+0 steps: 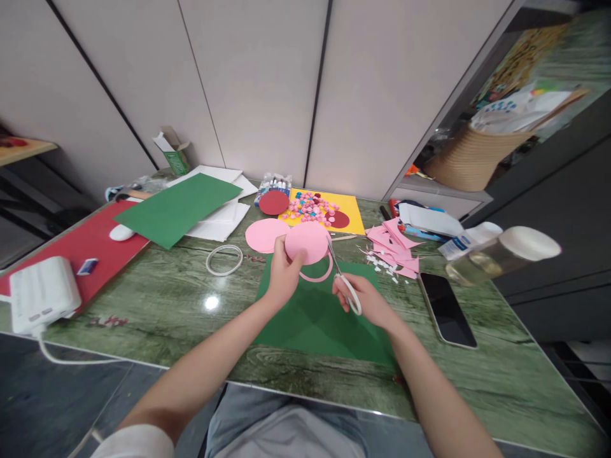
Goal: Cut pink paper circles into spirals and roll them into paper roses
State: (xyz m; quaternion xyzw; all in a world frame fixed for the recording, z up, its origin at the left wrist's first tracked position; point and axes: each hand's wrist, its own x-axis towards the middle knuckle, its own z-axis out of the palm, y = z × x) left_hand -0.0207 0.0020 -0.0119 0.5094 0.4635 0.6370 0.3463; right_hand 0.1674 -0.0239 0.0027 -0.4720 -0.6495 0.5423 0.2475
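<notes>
My left hand (282,275) pinches a pink paper circle (308,240) and holds it up over a dark green sheet (319,324). My right hand (363,298) grips white-handled scissors (344,280) whose blades meet the circle's right edge. A thin curved pink strip (317,277) hangs from the circle's lower edge. A second pink circle (263,234) lies flat just behind, to the left.
Behind lie a dark red circle (273,203), a yellow sheet (352,210) with small pink bits, pink scraps (395,245), a white ring (224,259) and a large green sheet (177,208). A phone (446,310) and a jar (501,254) are right; a white device (42,292) is left.
</notes>
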